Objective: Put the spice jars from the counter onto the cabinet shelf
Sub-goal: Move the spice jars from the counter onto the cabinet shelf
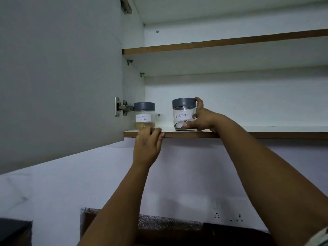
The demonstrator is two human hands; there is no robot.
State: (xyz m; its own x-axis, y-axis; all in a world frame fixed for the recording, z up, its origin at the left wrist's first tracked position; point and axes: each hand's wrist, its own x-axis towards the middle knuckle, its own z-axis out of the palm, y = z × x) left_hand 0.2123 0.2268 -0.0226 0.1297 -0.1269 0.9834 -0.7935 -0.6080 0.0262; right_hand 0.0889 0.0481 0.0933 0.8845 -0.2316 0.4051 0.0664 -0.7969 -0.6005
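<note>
While both arms reach up: the head view looks into an open wall cabinet.
Pepper jar axis: the black pepper jar (184, 113) stands upright on the lower shelf (248, 134), long axis vertical, grey lid on top, handwritten label facing the camera.
Coriander jar axis: the coriander jar (144, 115) also stands upright on the same shelf, lid up, label facing out, at the shelf's left end beside the door hinge (122, 107).
Jar positions: the 2 jars are apart, with bare shelf between them; both sit near the front edge.
Count of jars: 2, each clear with 1 grey lid and 1 white label.
Count of shelves: 2 in view, the upper shelf (221, 42) carrying nothing visible.
Count of hands: 2.
Right hand: the right hand (202, 119) grips the black pepper jar from its right side, thumb across the base at the front, a fingertip on the lid's edge; the other fingers curl behind the jar and are hidden.
Left hand: the left hand (148, 146) rests on the shelf's front edge below the coriander jar, fingers close together and hooked over the lip; whether the fingertips touch that jar I cannot tell.
Door: the cabinet door (58, 77) stands open at the left.
Below: a speckled counter (168, 222) and a wall socket (229, 217) show at the bottom.
</note>
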